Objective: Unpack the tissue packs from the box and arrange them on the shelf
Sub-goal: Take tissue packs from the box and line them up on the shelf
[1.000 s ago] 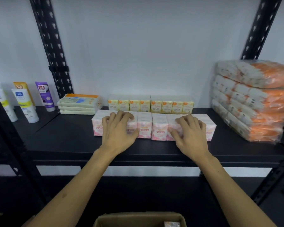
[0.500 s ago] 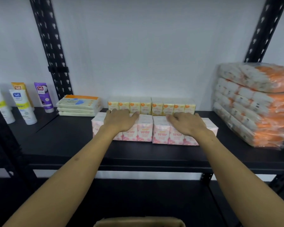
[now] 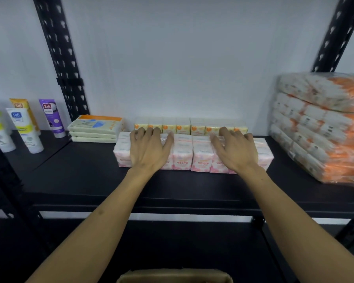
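**Hands flat on the pink tissue row**

Forearms reach up and forward from the lower corners, both bare, converging on the black shelf (image 3: 86, 176). The left hand (image 3: 149, 149) lies palm down on the left part of a row of pink tissue packs (image 3: 182, 154), its fingers straight and slightly fanned, tips at the row's rear edge. The right hand (image 3: 236, 149) rests the same way on the right part, fingers extended and spread, thumb angled inward. Neither grip curls round anything; both are spread and only pressing on the pack tops.

The pink row stands mid-shelf, just in front of a row of yellow tissue packs (image 3: 190, 125) against the wall. The cardboard box (image 3: 174, 275) shows only its top rim at the bottom edge, below the shelf.
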Action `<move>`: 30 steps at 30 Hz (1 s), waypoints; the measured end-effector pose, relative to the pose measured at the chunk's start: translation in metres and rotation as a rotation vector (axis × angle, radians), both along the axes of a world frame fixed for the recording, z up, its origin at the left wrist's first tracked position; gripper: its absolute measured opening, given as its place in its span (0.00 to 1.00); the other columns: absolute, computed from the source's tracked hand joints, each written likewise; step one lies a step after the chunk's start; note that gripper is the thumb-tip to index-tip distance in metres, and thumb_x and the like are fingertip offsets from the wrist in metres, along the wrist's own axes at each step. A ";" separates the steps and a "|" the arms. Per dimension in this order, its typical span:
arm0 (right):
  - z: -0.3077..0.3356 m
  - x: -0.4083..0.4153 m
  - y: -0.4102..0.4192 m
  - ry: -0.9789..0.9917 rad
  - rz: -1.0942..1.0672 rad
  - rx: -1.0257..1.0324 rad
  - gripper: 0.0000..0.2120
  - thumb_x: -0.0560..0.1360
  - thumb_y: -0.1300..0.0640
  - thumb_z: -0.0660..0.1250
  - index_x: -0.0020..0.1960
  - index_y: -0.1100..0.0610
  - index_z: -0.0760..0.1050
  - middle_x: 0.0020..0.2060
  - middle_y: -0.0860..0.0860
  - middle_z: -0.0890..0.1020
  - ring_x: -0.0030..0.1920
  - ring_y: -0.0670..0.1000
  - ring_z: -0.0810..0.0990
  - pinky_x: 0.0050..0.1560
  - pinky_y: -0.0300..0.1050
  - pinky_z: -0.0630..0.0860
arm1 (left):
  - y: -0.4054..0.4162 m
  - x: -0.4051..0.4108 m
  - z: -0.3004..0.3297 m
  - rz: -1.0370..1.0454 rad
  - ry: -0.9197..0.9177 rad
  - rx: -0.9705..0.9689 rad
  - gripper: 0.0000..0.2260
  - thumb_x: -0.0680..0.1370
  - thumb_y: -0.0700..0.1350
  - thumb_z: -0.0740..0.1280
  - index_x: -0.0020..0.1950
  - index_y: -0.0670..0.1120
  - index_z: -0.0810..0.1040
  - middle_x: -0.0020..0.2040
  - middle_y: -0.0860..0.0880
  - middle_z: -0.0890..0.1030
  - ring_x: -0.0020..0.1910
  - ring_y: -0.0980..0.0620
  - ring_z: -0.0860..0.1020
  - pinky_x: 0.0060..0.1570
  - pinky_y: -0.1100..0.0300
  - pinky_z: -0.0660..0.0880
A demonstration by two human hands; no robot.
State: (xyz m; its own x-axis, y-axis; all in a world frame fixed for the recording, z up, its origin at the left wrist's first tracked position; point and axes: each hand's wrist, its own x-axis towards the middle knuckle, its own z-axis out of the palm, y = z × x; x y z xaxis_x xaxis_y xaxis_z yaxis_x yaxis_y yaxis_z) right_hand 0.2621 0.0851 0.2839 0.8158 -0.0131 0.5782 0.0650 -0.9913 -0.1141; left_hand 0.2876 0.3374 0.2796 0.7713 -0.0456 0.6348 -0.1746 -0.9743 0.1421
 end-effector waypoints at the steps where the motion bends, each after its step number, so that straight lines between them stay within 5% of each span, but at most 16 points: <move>1: -0.002 -0.002 0.000 -0.026 0.001 -0.004 0.22 0.84 0.40 0.49 0.54 0.54 0.75 0.41 0.50 0.82 0.48 0.55 0.78 0.58 0.56 0.68 | 0.001 -0.002 -0.002 -0.001 -0.025 0.005 0.25 0.83 0.61 0.52 0.54 0.45 0.82 0.49 0.47 0.83 0.53 0.43 0.76 0.62 0.47 0.65; 14: -0.037 -0.062 0.004 -0.218 0.019 0.024 0.20 0.83 0.41 0.54 0.63 0.53 0.75 0.56 0.53 0.78 0.58 0.56 0.74 0.64 0.55 0.64 | 0.016 -0.059 -0.033 -0.104 -0.112 -0.028 0.23 0.84 0.60 0.51 0.66 0.47 0.75 0.63 0.47 0.77 0.64 0.45 0.71 0.76 0.46 0.56; 19: -0.045 -0.085 0.004 -0.223 0.075 0.111 0.17 0.81 0.40 0.59 0.59 0.51 0.77 0.58 0.51 0.78 0.61 0.53 0.74 0.66 0.53 0.63 | 0.023 -0.088 -0.039 -0.129 -0.096 0.010 0.23 0.84 0.60 0.53 0.69 0.47 0.73 0.67 0.48 0.75 0.67 0.46 0.71 0.75 0.47 0.55; 27: 0.010 -0.083 0.003 -0.168 0.118 0.332 0.16 0.81 0.52 0.63 0.36 0.56 0.75 0.34 0.48 0.78 0.41 0.54 0.76 0.49 0.54 0.71 | 0.041 -0.084 0.020 -0.211 0.040 0.039 0.24 0.84 0.63 0.50 0.65 0.51 0.77 0.58 0.49 0.81 0.57 0.47 0.76 0.54 0.49 0.73; 30: 0.027 -0.064 0.000 -0.063 0.082 0.289 0.15 0.82 0.48 0.61 0.44 0.56 0.79 0.42 0.51 0.83 0.47 0.56 0.79 0.55 0.57 0.75 | 0.038 -0.068 0.039 -0.194 0.101 -0.019 0.22 0.84 0.62 0.54 0.65 0.50 0.77 0.60 0.47 0.81 0.62 0.45 0.74 0.60 0.48 0.70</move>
